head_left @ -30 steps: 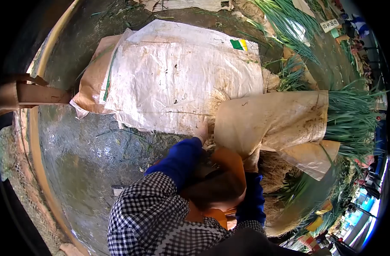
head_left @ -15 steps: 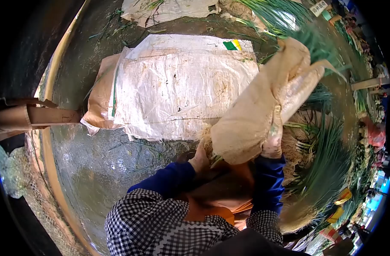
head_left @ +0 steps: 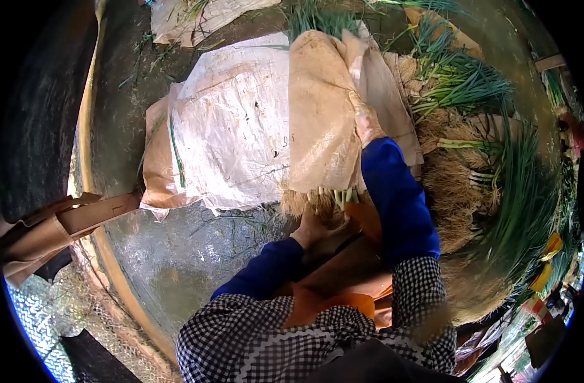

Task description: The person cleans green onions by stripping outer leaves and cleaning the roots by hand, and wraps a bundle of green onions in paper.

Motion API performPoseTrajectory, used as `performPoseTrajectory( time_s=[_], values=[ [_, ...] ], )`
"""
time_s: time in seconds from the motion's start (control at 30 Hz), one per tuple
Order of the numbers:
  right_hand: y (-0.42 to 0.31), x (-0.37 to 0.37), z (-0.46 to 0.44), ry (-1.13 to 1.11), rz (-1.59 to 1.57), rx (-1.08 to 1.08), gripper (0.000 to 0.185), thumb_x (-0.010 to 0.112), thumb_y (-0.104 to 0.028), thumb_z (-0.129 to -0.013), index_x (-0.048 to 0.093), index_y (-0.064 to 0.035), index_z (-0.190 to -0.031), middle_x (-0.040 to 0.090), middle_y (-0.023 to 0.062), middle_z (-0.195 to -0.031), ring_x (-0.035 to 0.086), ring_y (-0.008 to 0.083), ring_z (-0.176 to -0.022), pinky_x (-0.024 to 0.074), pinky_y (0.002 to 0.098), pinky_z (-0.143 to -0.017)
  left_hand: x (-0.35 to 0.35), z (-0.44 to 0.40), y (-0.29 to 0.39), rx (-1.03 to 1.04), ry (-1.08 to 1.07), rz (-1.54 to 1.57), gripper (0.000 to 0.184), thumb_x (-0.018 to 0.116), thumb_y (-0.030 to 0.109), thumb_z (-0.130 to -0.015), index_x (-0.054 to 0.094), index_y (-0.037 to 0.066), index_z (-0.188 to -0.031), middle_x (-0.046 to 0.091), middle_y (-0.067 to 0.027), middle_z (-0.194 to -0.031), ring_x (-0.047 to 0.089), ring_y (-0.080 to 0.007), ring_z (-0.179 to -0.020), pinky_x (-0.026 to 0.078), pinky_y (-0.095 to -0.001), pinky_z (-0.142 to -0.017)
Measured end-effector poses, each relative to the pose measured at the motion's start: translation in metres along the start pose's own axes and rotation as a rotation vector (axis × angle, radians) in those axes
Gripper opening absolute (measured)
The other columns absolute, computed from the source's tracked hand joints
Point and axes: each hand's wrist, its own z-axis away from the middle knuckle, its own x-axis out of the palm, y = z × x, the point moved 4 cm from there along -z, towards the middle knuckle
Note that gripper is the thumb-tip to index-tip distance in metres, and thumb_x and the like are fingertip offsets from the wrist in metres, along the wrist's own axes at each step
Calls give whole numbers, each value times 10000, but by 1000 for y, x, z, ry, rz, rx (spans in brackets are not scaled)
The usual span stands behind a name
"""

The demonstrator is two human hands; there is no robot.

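Head view: over white sheeting (head_left: 231, 121) on wet floor (head_left: 170, 249), both hands (head_left: 310, 230) (head_left: 368, 126) grip a wrapped stalk bundle (head_left: 322, 115).

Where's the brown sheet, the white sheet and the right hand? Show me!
Brown sheet (head_left: 320, 115): head view, the middle of its upward-facing side.
White sheet (head_left: 231, 127): head view, the middle of its uncovered part.
Right hand (head_left: 368, 124): head view, the back of the hand.
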Motion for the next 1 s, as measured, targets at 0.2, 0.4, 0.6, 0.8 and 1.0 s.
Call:
performPoseTrajectory(
  time_s=[0.2,0.4,0.6,0.8,1.0],
  values=[
    [-30,-10,24,63,66,50,462,610,-435,-842,653,18,-923,631,63,-832,561,155,-735,455,272,-670,-2,-16,3,500,46,-663,448,356,357,-903,400,191,-1316,383,-147,-1386,343,-397,-1263,268,-690,-922],
    [-4,-16,6,61,25,146,564,634,-458,-815,620,63,-1033,620,90,-931,548,188,-793,457,298,-710,0,-42,-26,-51,-180,585,510,394,377,-895,386,125,-1339,394,-182,-1367,384,-307,-1258,305,-527,-1022],
    [10,-26,-3,-18,83,-11,512,650,-373,-828,596,39,-1127,615,97,-1079,554,162,-946,430,257,-830,3,-13,-33,-44,-124,1434,586,508,455,-876,370,152,-1358,427,-154,-1327,453,-302,-1168,426,-427,-930],
    [43,-30,-31,-82,282,-140,509,642,-328,-841,548,8,-1212,578,116,-1194,507,165,-1114,361,237,-941,39,53,-8,-695,-830,2314,559,627,366,-818,433,185,-1310,437,-116,-1322,458,-289,-1139,435,-438,-884],
    [17,-28,22,-66,732,-106,554,574,-274,-884,401,18,-1322,467,172,-1320,475,235,-1190,368,274,-974,115,-48,-76,-450,-504,1703,861,701,491,-687,340,139,-1386,190,-160,-1477,159,-365,-1364,199,-516,-1082]
  ],
)
